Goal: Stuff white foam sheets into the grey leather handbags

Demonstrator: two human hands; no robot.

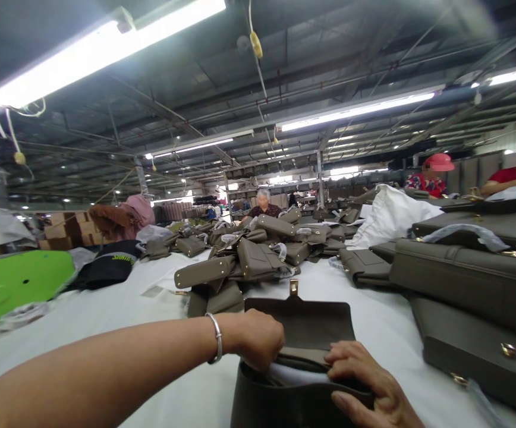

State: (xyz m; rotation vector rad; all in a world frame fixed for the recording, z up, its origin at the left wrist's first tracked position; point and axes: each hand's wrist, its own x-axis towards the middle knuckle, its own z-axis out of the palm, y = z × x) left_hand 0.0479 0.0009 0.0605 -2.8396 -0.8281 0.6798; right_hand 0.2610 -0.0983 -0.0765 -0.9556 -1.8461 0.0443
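A dark olive handbag point(293, 404) stands open in front of me, its flap point(315, 321) folded back with a gold clasp point(293, 288) at the tip. Something white and soft point(300, 374) shows inside its mouth. My left hand point(260, 339), with a silver bangle point(216, 339) on the wrist, is closed like a fist at the left of the opening; its fingertips are hidden. At the right side of the opening, my right hand point(369, 380) grips the bag, fingers over the edge and thumb on the front.
Several similar handbags point(258, 258) are heaped beyond on the white table cover point(160, 309). More bags point(458, 279) are stacked at right beside a white sheet point(392, 214). A black cap point(110, 264) and a green board point(21, 282) lie left. Other people sit farther back.
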